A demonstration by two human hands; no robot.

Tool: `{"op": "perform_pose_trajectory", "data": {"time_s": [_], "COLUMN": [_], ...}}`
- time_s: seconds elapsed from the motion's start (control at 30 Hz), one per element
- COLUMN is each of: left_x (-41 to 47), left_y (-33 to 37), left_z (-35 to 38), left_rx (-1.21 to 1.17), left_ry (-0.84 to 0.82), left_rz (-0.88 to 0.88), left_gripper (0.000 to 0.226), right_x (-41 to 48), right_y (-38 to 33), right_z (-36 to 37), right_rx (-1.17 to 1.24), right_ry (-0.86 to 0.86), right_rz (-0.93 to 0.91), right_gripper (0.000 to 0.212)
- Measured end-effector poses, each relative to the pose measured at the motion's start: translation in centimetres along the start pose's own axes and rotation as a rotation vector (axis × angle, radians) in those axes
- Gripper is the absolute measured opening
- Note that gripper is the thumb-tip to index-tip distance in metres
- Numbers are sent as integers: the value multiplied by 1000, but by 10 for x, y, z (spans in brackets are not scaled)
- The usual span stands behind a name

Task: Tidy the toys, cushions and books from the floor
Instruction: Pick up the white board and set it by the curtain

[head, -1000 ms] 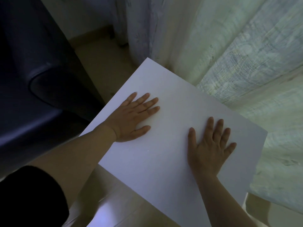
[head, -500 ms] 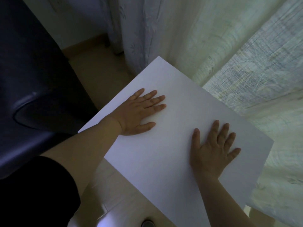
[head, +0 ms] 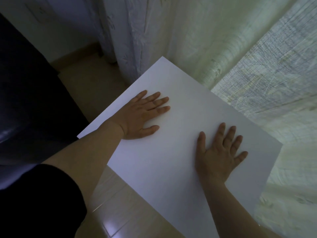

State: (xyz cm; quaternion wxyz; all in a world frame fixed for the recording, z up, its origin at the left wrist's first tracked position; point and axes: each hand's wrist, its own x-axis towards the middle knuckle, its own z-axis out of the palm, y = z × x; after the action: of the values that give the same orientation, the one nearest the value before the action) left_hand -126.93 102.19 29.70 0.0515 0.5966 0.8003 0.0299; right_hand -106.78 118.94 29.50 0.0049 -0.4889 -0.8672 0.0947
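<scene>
Nearest the camera, at seven o'clock, a black fabric sleeve (head: 42,203) covered the upper left arm. Beneath it, at six o'clock, lay a glossy beige tiled floor (head: 123,203). Above that floor a plain white flat rectangular panel (head: 171,177) filled the middle of the view, set cornerwise with one corner pointing to twelve o'clock. Whether it was a tabletop or a loose board could not be told.

The right hand (head: 217,155) lay at four o'clock on the panel, released, palm down with its fingers spread. The left hand (head: 140,115) lay at ten o'clock, also released and flat, its fingers close together. Neither grasped anything. Both palms pressed level on the surface, probably to steady it or to lean on it.

No toy, cushion or book was in view, so the task's things lay somewhere outside the picture.

Farther off, at nine o'clock, stood a dark navy upholstered sofa (head: 25,100). Pale green woven curtains (head: 240,57) hung from twelve to three o'clock, just beside the panel's far edges. A white sheer curtain (head: 130,31) hung at eleven o'clock.
</scene>
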Motion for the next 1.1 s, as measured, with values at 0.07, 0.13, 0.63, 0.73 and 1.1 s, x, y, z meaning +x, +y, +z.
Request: {"op": "perform_pose_trajectory", "data": {"time_s": [0.07, 0.13, 0.63, 0.73, 1.1], "left_x": [5, 10, 21, 20, -23], "left_y": [-2, -4, -10, -7, 86], "left_z": [0, -1, 0, -2, -52], "left_rx": [-5, -7, -5, 18, -392], "left_ry": [0, 4, 4, -20, -335], "left_rz": [-3, -5, -19, -63, -708], "left_gripper": [66, 66, 66, 67, 67], "right_x": [5, 11, 27, 28, 39], "right_y": [0, -2, -4, -4, -6], "right_z": [0, -1, 1, 1, -57], "right_rx": [-4, -4, 2, 7, 64], "right_ry": [2, 0, -1, 1, -342], "right_rz": [0, -3, -13, -23, -70], "right_gripper": [74, 74, 74, 74, 79]}}
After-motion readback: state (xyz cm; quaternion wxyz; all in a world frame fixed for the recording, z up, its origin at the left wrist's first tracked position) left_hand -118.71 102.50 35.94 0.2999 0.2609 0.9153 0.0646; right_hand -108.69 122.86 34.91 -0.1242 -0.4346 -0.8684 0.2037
